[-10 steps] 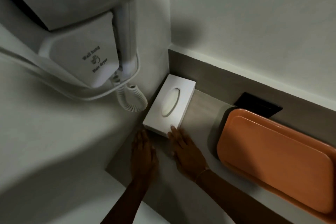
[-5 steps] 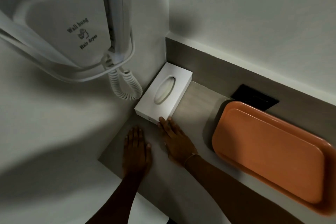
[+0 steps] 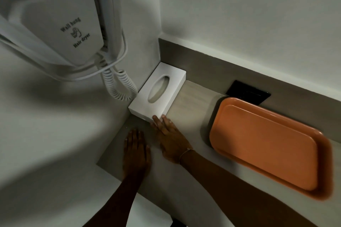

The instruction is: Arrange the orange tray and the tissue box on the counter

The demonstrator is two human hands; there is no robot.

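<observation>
A white tissue box (image 3: 158, 91) with an oval opening lies in the far left corner of the grey counter (image 3: 191, 101), against both walls. My right hand (image 3: 170, 139) rests flat on the counter, its fingertips touching the box's near end without gripping it. My left hand (image 3: 135, 150) lies flat on the counter a little nearer, apart from the box and holding nothing. The orange tray (image 3: 265, 145) lies flat on the right part of the counter, close to the back wall.
A white wall-hung hair dryer (image 3: 60, 29) with a coiled cord (image 3: 120, 86) hangs on the left wall just above the tissue box. A black wall socket (image 3: 247, 92) sits behind the tray's far corner. The counter's front edge runs close to my forearms.
The tissue box has slid deeper into the corner. My left hand has drawn back from the box's end, while my right fingertips have stayed against it.
</observation>
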